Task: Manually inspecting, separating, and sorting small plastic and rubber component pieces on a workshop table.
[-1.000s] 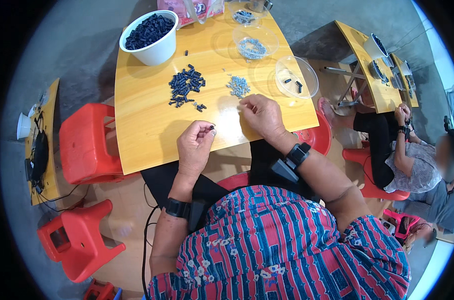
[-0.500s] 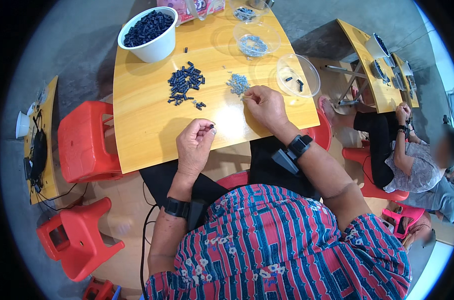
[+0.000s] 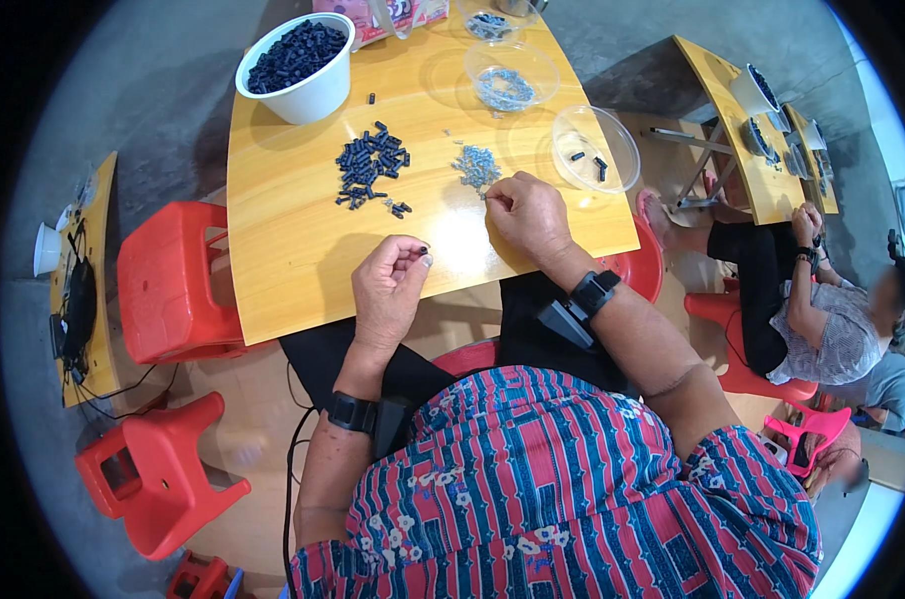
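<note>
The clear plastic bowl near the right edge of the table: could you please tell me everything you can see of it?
The clear plastic bowl is round, shallow and see-through, so the yellow wooden table shows through it. It stands upright near the table's right edge, beyond the right hand, which does not touch it. A few small dark pieces lie inside; otherwise it looks nearly empty. A similar bowl holding pale grey pieces stands just behind it.

Red-blue patterned shirt, black wristbands

A small dark cylindrical piece [image 3: 424, 250] sits pinched above the table edge; tiny silvery bits [image 3: 475, 167], perhaps screws, lie heaped nearby.
</note>
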Demonstrator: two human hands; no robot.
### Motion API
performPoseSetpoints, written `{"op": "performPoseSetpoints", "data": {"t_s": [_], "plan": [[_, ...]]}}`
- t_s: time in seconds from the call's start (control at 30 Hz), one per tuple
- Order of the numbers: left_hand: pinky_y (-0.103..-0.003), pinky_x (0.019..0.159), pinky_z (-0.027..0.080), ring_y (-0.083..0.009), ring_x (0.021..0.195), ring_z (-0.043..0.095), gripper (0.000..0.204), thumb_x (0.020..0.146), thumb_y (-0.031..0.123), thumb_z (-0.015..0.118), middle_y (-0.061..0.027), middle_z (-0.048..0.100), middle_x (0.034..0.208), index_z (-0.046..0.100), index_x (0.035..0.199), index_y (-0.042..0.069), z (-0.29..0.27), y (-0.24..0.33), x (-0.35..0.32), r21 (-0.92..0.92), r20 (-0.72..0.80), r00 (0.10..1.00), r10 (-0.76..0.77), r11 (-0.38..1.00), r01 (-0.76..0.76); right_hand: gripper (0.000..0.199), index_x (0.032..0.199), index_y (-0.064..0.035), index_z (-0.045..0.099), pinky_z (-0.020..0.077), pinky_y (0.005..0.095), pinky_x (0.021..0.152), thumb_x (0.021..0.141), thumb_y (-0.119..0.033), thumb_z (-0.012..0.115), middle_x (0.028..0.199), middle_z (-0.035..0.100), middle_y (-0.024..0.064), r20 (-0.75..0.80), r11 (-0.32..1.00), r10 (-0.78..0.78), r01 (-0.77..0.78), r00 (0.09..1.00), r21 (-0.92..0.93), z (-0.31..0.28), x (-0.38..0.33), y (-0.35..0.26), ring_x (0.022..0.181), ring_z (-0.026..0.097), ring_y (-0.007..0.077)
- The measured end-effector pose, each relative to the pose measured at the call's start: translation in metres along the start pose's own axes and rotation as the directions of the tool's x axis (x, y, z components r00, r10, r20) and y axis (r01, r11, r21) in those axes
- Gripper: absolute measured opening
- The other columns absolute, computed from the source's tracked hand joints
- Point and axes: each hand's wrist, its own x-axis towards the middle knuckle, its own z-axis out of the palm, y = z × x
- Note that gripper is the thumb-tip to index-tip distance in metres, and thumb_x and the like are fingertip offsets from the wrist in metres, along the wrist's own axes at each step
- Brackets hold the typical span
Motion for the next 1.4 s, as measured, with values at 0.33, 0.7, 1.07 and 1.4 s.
{"op": "performPoseSetpoints", "data": {"t_s": [0.33, 0.7, 1.07, 1.4], "plan": [[-0.018, 0.067, 0.045, -0.0027, 0.072, 0.052, 0.008, 0.085, -0.003, 0.062, 0.0010, 0.059, 0.081, 0.059, 0.092, 0.000, 0.001, 0.001, -0.001, -0.014, 0.026, 1.000, -0.012, 1.000, 0.012, 0.008, 0.077, -0.0106, 0.069, 0.0517, 0.0391, 0.064, 0.074, -0.015, 0.063, 0.078, 0.064, 0.0102, 0.015, 1.000, 0.021, -0.021, 1.000, -0.021, 0.000, 0.001, -0.005, 0.069, 0.063, 0.0308], [-0.017, 0.068, 0.045, -0.0028, 0.072, 0.052, 0.008, 0.085, -0.004, 0.061, 0.0012, 0.058, 0.081, 0.059, 0.092, 0.000, 0.001, 0.001, 0.000, -0.024, 0.029, 0.999, -0.027, 0.999, 0.027, 0.010, 0.076, -0.0112, 0.068, 0.0513, 0.0412, 0.065, 0.075, -0.018, 0.061, 0.079, 0.065, 0.0105, 0.040, 0.996, 0.047, -0.043, 0.998, -0.084, 0.000, 0.003, -0.012, 0.073, 0.064, 0.0310], [-0.019, 0.066, 0.046, -0.0033, 0.071, 0.054, 0.006, 0.087, 0.000, 0.060, -0.0003, 0.060, 0.082, 0.059, 0.093, 0.001, 0.000, 0.007, 0.001, 0.010, 0.038, 0.997, -0.065, 0.998, 0.065, 0.009, 0.080, -0.0102, 0.066, 0.0509, 0.0423, 0.066, 0.078, -0.016, 0.060, 0.082, 0.065, 0.0103, 0.063, 0.996, 0.017, -0.011, 0.998, -0.092, -0.002, 0.003, -0.011, 0.075, 0.064, 0.0311], [-0.021, 0.059, 0.047, -0.0069, 0.069, 0.053, 0.007, 0.094, 0.010, 0.047, -0.0039, 0.059, 0.086, 0.053, 0.096, 0.007, 0.013, 0.010, 0.018, -0.431, 0.242, 0.927, -0.288, 0.824, 0.368, 0.009, 0.086, -0.0078, 0.059, 0.0494, 0.0420, 0.064, 0.083, -0.015, 0.062, 0.080, 0.060, 0.0117, 0.082, 0.977, -0.210, 0.213, 0.974, -0.027, 0.007, -0.006, -0.012, 0.073, 0.061, 0.0330]]}}
